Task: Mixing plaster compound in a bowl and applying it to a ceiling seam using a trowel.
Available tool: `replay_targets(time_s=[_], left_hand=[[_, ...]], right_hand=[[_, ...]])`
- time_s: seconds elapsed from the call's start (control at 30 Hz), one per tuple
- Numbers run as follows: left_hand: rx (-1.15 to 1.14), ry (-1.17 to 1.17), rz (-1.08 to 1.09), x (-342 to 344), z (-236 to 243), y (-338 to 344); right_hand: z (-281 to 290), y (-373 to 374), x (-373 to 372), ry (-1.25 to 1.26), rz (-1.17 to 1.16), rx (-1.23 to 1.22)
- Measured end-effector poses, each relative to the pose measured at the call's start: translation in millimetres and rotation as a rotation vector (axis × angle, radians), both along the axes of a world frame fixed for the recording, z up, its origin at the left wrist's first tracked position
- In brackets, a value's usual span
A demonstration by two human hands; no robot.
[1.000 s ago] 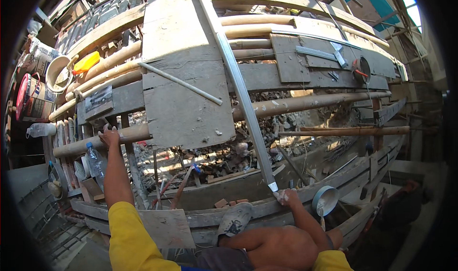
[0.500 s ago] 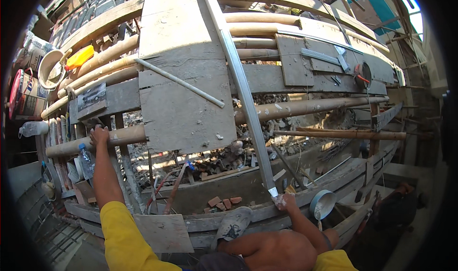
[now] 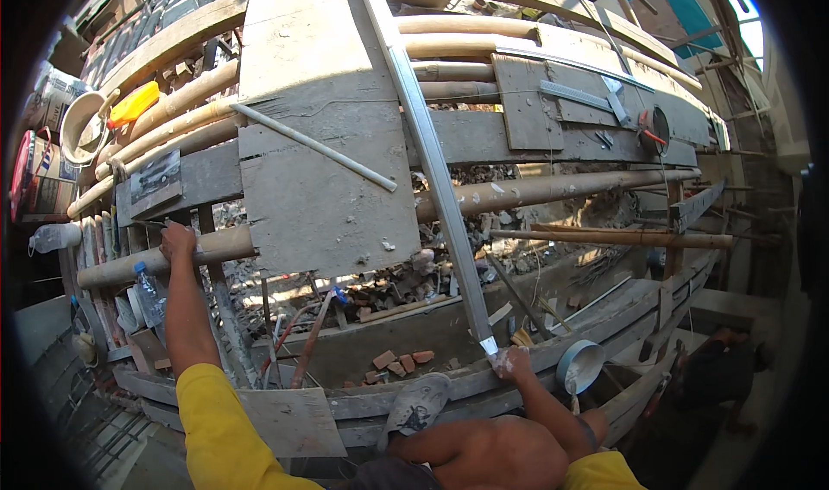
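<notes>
A long silver metal channel (image 3: 432, 153) slopes from the top of the scene down to the wooden rail before me. At its lower end my right hand (image 3: 515, 363), dusted white, is closed with its fingers against the metal. Far to the left, my left hand (image 3: 179, 241) is closed above a thick bamboo pole (image 3: 226, 245); something thin and dark shows by its fingertips, too small to name. Just beyond it lies a small board (image 3: 155, 184) with dark smears. Below that wrist stands a clear plastic bottle with a blue cap (image 3: 150, 295).
A plywood sheet (image 3: 324, 222) lies across the bamboo, with a thin rod (image 3: 315, 147) on it. Buckets (image 3: 84, 129) and a yellow container (image 3: 135, 105) stand left. A round pan (image 3: 579, 366) sits by the right forearm. Broken bricks (image 3: 397, 363) lie below. Another person (image 3: 724, 378) is at lower right.
The whole view has shifted slightly left. My left hand has turned a little at the bamboo pole. My right hand stays at the metal channel's lower end.
</notes>
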State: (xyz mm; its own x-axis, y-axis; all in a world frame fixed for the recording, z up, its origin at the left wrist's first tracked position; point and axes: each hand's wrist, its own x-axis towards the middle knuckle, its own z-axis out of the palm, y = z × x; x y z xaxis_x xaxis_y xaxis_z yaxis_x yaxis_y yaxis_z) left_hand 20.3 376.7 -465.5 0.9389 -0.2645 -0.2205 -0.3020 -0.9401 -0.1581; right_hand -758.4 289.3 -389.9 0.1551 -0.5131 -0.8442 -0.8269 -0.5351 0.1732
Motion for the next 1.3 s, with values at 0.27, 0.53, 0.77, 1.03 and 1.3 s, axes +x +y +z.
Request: replay_targets(time_s=[0.27,0.53,0.77,1.03,1.3], left_hand=[[-0.351,-0.476,0.094,50.4,8.9,39.8],[-0.582,-0.655,0.159,30.7,64.7,5.1],[-0.031,-0.478,-0.464,4.0,62.1,-45.6],[0.271,-0.511,-0.535,5.5,21.1,-72.0],[0.213,-0.463,-0.702,7.8,44.8,-52.7]], right_hand=[[-17.3,8.3,-16.4,-0.069,0.053,-0.040],[-15.4,7.3,-20.3,-0.051,0.110,-0.111],[-7.5,6.6,-7.9,-0.088,0.079,-0.185],[-15.4,11.5,-15.7,-0.063,-0.031,-0.158],[-8.6,10.0,-3.3,-0.066,-0.001,-0.128]])
